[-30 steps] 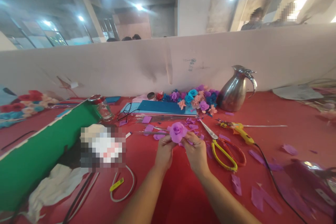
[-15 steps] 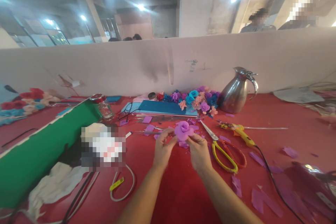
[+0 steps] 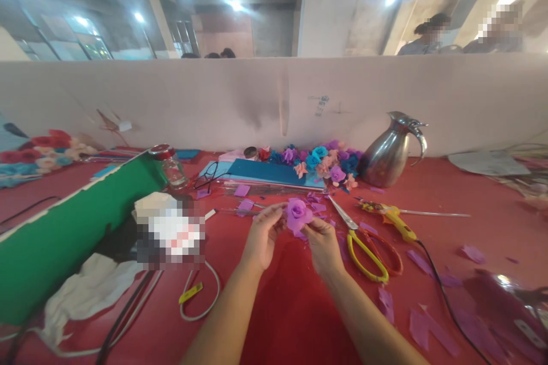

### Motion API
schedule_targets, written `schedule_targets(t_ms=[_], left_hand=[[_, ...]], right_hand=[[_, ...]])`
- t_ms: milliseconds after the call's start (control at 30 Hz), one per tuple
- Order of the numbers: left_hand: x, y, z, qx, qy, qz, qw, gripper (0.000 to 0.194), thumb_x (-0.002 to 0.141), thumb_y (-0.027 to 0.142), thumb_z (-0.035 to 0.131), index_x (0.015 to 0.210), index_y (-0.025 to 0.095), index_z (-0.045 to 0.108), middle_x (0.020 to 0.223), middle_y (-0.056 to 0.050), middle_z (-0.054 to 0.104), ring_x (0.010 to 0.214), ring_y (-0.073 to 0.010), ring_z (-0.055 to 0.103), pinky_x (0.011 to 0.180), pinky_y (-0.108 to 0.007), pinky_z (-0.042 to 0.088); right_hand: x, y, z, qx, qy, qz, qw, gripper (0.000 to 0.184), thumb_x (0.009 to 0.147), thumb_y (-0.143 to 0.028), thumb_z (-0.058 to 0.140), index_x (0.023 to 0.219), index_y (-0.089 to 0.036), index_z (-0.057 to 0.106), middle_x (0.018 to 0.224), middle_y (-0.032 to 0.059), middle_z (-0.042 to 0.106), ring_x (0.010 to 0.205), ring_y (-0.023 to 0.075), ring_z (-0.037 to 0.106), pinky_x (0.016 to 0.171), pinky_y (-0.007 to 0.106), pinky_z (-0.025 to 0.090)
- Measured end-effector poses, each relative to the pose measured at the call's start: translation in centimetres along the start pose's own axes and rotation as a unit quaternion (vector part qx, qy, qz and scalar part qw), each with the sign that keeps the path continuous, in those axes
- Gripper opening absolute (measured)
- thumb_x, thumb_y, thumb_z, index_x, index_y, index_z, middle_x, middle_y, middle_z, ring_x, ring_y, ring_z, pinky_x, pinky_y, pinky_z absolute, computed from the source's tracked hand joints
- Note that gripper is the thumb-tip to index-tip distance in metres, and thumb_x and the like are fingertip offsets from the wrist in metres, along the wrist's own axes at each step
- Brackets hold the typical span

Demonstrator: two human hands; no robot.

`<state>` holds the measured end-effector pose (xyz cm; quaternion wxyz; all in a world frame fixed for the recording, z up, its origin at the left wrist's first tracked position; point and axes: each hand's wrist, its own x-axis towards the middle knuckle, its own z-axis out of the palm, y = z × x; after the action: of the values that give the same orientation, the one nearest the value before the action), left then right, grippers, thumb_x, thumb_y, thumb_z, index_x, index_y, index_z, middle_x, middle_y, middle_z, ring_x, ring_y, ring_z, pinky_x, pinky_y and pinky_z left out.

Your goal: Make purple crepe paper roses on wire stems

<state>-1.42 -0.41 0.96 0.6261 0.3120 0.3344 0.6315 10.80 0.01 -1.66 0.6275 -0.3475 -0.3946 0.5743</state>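
Observation:
A purple foam rose (image 3: 297,214) is held just above the red table (image 3: 295,313) between both my hands. My right hand (image 3: 323,245) pinches it from below and to the right. My left hand (image 3: 263,236) has its fingertips closed on the rose's left side. Loose purple petal scraps (image 3: 243,205) lie on the table just beyond the hands. Yellow-and-red scissors (image 3: 368,245) rest open immediately to the right of my right hand.
A yellow glue gun (image 3: 394,218) with a black cord lies right of the scissors. Behind stand a steel jug (image 3: 387,151), a pile of finished flowers (image 3: 319,161), blue sheets (image 3: 269,174) and a glass jar (image 3: 171,168). A green roll (image 3: 72,228) fills the left.
The rose has turned slightly between my fingers and both hands have shifted a little; the camera has tilted. Nothing was let go or picked up.

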Motion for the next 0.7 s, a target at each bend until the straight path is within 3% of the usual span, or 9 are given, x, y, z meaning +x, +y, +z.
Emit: schedule_targets(t_ms=[133,300,467,700], left_hand=[[-0.02,-0.01,0.05,0.017,-0.002,0.015,1.000,0.024,0.072,0.030,0.073,0.091,0.016,0.073,0.093,-0.007,0.071,0.080,-0.0160,0.061,0.072,-0.025,0.046],[-0.06,0.00,0.04,0.007,0.011,0.031,0.999,0.025,0.065,0.021,0.078,0.089,0.017,0.073,0.081,-0.003,0.069,0.073,-0.0123,0.059,0.068,-0.022,0.045],[-0.11,0.15,0.07,-0.011,0.010,0.019,1.000,0.022,0.069,0.025,0.076,0.089,0.017,0.072,0.085,-0.004,0.071,0.073,-0.0126,0.061,0.068,-0.024,0.047],[0.16,-0.36,-0.22,-0.025,0.036,0.037,0.998,0.028,0.064,0.022,0.078,0.091,0.019,0.073,0.076,-0.002,0.070,0.064,-0.0105,0.060,0.064,-0.023,0.045]], right_hand=[[-0.02,0.26,0.05,-0.008,0.003,0.005,1.000,0.017,0.060,-0.032,0.079,0.075,-0.022,0.078,0.075,0.0023,0.074,0.068,0.0183,0.062,0.073,0.035,0.049],[-0.01,0.30,0.09,-0.022,0.002,-0.002,1.000,0.018,0.061,-0.035,0.079,0.073,-0.023,0.077,0.074,0.0031,0.074,0.071,0.0199,0.062,0.074,0.036,0.050],[0.00,0.44,0.04,-0.036,0.013,-0.011,0.999,0.019,0.060,-0.036,0.079,0.073,-0.022,0.077,0.071,0.0031,0.073,0.072,0.0208,0.062,0.075,0.037,0.050],[0.10,0.75,-0.10,-0.013,0.030,-0.004,0.999,0.015,0.060,-0.032,0.079,0.069,-0.021,0.076,0.065,0.0014,0.070,0.067,0.0185,0.060,0.072,0.035,0.048]])
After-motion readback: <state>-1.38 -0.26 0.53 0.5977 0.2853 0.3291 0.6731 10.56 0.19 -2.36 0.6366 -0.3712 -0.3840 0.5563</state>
